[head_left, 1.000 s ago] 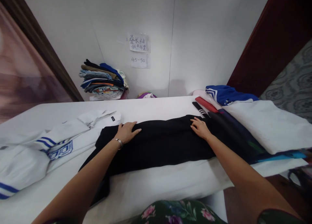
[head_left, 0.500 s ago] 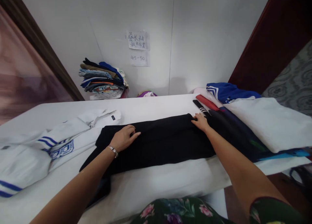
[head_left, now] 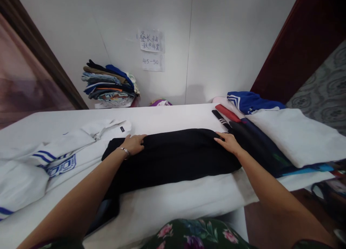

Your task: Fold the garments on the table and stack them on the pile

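Observation:
A black garment (head_left: 175,158), folded into a long strip, lies across the table in front of me. Its exact kind cannot be made out. My left hand (head_left: 133,144) holds the far edge near the left end, fingers curled over it. At the far right corner, my right hand (head_left: 229,142) pinches the same edge between thumb and fingers. Between the hands, that edge bows slightly upward. Left of it, a white jacket (head_left: 81,144) with blue stripes and a blue emblem lies spread out, close to my left hand.
Several garments lie piled on the right, among them a white one (head_left: 300,137), a blue striped one (head_left: 254,101) and a red one (head_left: 229,113). Behind the white table (head_left: 173,117), a tall clothes stack (head_left: 110,84) stands by the wall. A dark object (head_left: 104,213) lies near my left forearm.
My left hand has moved from on top of the black garment to its far edge. My right hand has shifted slightly nearer and right. The far edge now bows up more.

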Demonstrator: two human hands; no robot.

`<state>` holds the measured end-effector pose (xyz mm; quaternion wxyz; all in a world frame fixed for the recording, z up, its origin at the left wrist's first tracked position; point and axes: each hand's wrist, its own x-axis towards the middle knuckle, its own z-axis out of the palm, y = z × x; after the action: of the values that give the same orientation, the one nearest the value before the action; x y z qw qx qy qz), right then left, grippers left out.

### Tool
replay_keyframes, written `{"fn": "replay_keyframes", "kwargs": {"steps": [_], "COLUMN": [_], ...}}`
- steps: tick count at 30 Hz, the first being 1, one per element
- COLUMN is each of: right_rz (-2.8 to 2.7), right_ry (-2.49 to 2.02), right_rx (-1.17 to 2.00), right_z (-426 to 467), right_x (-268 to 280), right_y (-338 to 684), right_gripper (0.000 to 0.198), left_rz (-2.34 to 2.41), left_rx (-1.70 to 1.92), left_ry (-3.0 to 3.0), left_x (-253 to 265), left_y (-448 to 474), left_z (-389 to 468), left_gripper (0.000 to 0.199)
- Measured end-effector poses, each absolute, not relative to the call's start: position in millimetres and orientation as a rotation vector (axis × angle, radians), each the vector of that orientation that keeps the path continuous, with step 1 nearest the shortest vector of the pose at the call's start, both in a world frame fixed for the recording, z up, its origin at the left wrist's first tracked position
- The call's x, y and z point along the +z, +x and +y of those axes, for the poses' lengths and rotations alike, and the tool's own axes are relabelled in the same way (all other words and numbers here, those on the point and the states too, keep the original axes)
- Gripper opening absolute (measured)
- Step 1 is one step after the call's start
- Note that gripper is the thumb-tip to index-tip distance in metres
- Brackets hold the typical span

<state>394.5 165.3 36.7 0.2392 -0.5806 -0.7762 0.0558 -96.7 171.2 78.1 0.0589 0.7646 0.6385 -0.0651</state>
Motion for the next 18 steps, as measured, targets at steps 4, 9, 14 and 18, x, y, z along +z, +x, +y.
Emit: {"fn": "replay_keyframes", "kwargs": {"steps": [4, 9, 14, 18], "right_rz": [-2.202, -2.107, -1.915, -1.874], "right_ry": [-1.572, -1.489, -1.818, -1.832], "right_rx": [0.013, 0.108, 0.137, 0.100], "right_z": [168, 176, 187, 198], "right_x": [38, 35, 40, 42], "right_y": [387, 384, 381, 383], "right_gripper": [0.035, 0.028, 0.032, 0.033], "left_rz": [1.899, 1.872, 1.937, 1.855], "left_rx": [-0.173, -0.107, -0.242, -0.049], "left_ry": [2.217, 2.117, 2.056, 2.041], "left_x": [82, 92, 108, 145], "left_y": [-99, -99, -92, -100], "left_z": [169, 171, 174, 161], "left_gripper": [0.064, 0.078, 0.071, 0.048]}}
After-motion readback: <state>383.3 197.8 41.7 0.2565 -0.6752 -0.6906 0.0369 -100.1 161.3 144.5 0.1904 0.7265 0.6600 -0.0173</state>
